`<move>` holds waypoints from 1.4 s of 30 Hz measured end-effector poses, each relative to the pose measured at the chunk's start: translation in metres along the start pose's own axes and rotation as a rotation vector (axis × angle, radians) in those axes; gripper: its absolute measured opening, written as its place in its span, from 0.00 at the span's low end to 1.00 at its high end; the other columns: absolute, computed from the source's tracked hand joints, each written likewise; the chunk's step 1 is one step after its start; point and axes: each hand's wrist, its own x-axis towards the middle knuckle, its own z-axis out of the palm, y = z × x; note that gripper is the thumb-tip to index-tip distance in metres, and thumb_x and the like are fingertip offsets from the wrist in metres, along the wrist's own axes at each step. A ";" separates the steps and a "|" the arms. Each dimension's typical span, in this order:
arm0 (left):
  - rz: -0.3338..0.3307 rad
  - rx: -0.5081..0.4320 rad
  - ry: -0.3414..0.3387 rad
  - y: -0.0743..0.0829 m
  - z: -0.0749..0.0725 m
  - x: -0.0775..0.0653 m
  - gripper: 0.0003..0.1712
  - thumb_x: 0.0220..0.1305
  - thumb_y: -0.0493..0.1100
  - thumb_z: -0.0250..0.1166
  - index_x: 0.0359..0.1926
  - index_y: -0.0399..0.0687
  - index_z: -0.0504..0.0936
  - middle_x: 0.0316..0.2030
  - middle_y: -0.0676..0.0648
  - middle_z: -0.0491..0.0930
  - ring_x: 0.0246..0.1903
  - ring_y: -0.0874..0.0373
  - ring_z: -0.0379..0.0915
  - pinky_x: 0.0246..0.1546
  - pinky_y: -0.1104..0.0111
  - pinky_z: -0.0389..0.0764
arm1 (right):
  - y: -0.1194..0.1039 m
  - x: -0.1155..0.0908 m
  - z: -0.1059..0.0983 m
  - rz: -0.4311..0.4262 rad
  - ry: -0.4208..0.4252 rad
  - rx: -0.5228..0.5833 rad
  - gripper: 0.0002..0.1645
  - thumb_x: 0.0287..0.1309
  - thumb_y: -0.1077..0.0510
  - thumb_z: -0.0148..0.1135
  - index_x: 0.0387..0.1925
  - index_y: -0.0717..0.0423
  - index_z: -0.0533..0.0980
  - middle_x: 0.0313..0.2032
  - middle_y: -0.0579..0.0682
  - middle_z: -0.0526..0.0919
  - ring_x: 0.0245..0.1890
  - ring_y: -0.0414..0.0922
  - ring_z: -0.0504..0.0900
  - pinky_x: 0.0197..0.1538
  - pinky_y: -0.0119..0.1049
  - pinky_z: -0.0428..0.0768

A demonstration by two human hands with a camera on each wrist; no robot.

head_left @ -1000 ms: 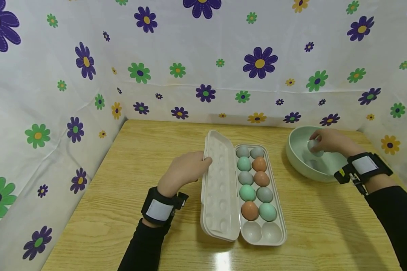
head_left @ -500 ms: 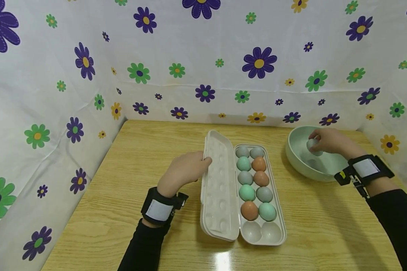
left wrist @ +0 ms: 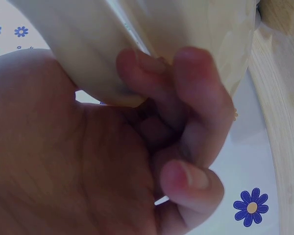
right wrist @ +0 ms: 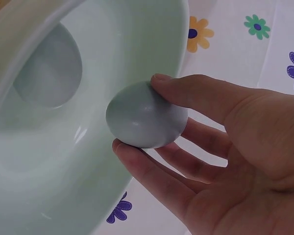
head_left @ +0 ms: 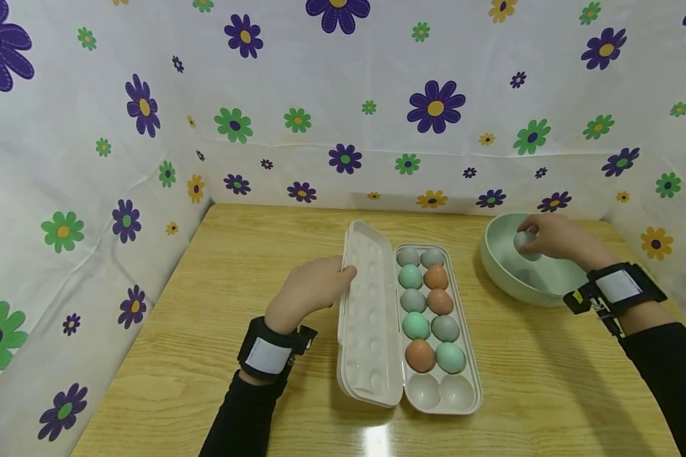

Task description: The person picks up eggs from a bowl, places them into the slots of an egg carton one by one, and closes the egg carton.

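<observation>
My right hand (head_left: 563, 238) pinches a grey-blue egg (right wrist: 144, 116) between thumb and fingertips, inside the rim of the pale green bowl (head_left: 505, 279). Deeper in that bowl lies another grey-blue egg (right wrist: 51, 68), seen in the right wrist view. My left hand (head_left: 311, 289) grips the outer edge of the egg carton's raised lid (head_left: 371, 324), thumb on its inner face and curled fingers behind it. The carton's base (head_left: 473, 368) holds several green, grey and brown eggs in two rows. Its two nearest cups (head_left: 440, 391) hold no egg.
Everything stands on a light wooden table (head_left: 251, 254). A white flower-print cloth (head_left: 320, 82) hangs behind it and along both sides. The bowl is at the back right, a short gap from the carton.
My right hand and the pinched egg have edged slightly up and to the left over the bowl. The left hand and the carton lid hold the same position.
</observation>
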 end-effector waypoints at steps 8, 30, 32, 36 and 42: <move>0.005 -0.002 -0.005 0.000 0.001 -0.001 0.20 0.68 0.53 0.40 0.25 0.51 0.72 0.15 0.51 0.70 0.14 0.56 0.66 0.14 0.67 0.62 | -0.002 -0.002 0.001 -0.012 0.015 -0.001 0.27 0.49 0.56 0.64 0.48 0.69 0.71 0.42 0.67 0.74 0.36 0.53 0.75 0.36 0.48 0.76; 0.003 0.010 0.004 -0.001 0.001 0.000 0.21 0.67 0.54 0.40 0.23 0.51 0.70 0.15 0.51 0.70 0.15 0.56 0.66 0.14 0.66 0.62 | -0.009 -0.008 -0.002 -0.005 0.040 0.010 0.28 0.49 0.56 0.64 0.50 0.67 0.70 0.44 0.68 0.73 0.36 0.53 0.75 0.36 0.47 0.76; 0.001 0.011 0.004 -0.001 0.001 0.000 0.21 0.67 0.54 0.40 0.23 0.51 0.70 0.16 0.51 0.70 0.15 0.56 0.66 0.14 0.66 0.62 | -0.010 -0.008 -0.001 -0.004 0.047 0.004 0.28 0.49 0.56 0.64 0.50 0.66 0.70 0.44 0.67 0.73 0.37 0.53 0.74 0.36 0.48 0.76; -0.002 0.006 0.003 0.000 0.001 -0.001 0.21 0.67 0.54 0.40 0.23 0.51 0.70 0.15 0.51 0.70 0.15 0.56 0.66 0.14 0.66 0.62 | -0.011 -0.009 -0.001 -0.007 0.058 0.012 0.27 0.49 0.56 0.64 0.50 0.66 0.70 0.44 0.67 0.73 0.38 0.54 0.74 0.36 0.48 0.76; -0.010 0.000 -0.001 0.001 0.001 -0.001 0.21 0.67 0.54 0.40 0.23 0.51 0.70 0.16 0.51 0.70 0.15 0.56 0.66 0.14 0.66 0.62 | -0.013 -0.009 -0.003 -0.007 0.067 0.023 0.28 0.49 0.57 0.64 0.51 0.66 0.69 0.45 0.68 0.73 0.38 0.55 0.74 0.37 0.49 0.77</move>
